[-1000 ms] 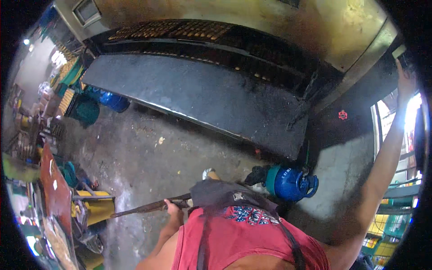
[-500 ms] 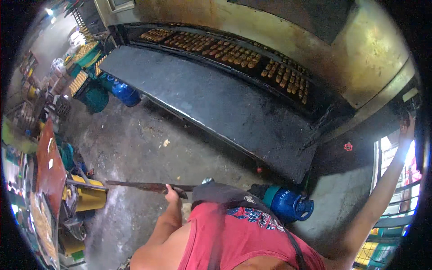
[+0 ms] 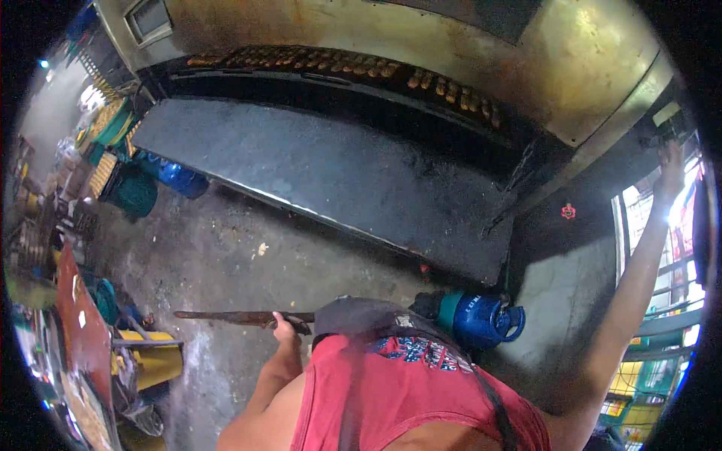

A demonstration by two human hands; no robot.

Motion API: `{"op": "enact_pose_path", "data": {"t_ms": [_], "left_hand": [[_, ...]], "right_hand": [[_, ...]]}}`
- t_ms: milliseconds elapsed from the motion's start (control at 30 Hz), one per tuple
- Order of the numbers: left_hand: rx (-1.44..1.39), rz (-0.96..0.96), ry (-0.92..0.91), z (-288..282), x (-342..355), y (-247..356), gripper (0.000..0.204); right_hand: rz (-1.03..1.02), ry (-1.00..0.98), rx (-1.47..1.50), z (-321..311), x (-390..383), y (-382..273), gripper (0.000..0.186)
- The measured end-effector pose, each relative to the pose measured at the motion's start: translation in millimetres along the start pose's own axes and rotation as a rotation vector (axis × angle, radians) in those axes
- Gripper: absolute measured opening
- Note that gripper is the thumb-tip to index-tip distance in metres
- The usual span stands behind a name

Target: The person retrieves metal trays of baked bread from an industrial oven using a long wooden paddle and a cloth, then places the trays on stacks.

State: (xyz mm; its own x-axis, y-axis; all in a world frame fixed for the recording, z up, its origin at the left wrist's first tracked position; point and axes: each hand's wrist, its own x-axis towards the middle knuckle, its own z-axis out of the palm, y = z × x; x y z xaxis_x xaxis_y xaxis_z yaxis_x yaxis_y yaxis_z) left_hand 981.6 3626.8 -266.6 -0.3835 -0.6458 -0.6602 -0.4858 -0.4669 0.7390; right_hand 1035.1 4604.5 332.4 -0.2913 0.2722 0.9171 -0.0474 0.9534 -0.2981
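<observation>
My left hand [image 3: 283, 328] is closed around a long brown wooden stick [image 3: 218, 316], held level in front of my waist. Some dark cloth or a mitt lies at the grip. Stretched far out to the right, my right hand [image 3: 671, 161] is raised against a dark fitting beside the oven, below a small pale box [image 3: 666, 113]. Its fingers are too dark and blurred to make out. Ahead, the oven opening holds rows of browned pieces of bread [image 3: 323, 60] on dark trays. A broad dark metal door shelf [image 3: 323, 165] lies folded down before the opening.
A blue gas cylinder [image 3: 481, 322] stands close at my right, below the shelf's near end. More blue containers [image 3: 180, 179] and a dark green bin [image 3: 131, 192] are at the far left. A yellow crate [image 3: 158, 362] and a brown board [image 3: 84, 323] stand nearer on the left.
The bread rows now sit higher in the oven opening, with fewer visible and a dark gap below. My view has shifted slightly; both hands keep about the same pose.
</observation>
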Motion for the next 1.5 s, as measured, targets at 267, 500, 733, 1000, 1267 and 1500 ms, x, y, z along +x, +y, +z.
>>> {"op": "enact_pose_path", "data": {"t_ms": [267, 500, 733, 1000, 1267, 1500], "left_hand": [[-0.056, 0.063, -0.031, -21.3, 9.4, -1.9, 0.087], [0.059, -0.054, -0.029, -33.9, 6.3, 4.7, 0.089], [0.028, -0.069, 0.028, -47.7, -46.8, 27.3, 0.092], [0.021, 0.013, 0.033, -76.5, -34.0, 13.6, 0.083], [0.041, -0.012, -0.117, -72.8, -2.8, 11.8, 0.086], [0.027, -0.074, -0.126, -29.9, -3.2, 15.3, 0.086]], "right_hand": [[0.748, 0.036, 0.811, 11.3, -12.1, -19.0, 0.044], [0.315, -0.207, 0.429, 18.5, -16.0, 3.6, 0.05], [-0.351, -0.047, -0.318, 29.4, -20.8, -45.9, 0.048], [0.314, 0.195, 0.21, 62.8, -11.4, -121.2, 0.048], [0.388, 0.201, 0.291, 67.3, -16.6, -143.6, 0.031], [0.242, 0.094, 0.303, 30.0, -18.0, -66.9, 0.044]]}}
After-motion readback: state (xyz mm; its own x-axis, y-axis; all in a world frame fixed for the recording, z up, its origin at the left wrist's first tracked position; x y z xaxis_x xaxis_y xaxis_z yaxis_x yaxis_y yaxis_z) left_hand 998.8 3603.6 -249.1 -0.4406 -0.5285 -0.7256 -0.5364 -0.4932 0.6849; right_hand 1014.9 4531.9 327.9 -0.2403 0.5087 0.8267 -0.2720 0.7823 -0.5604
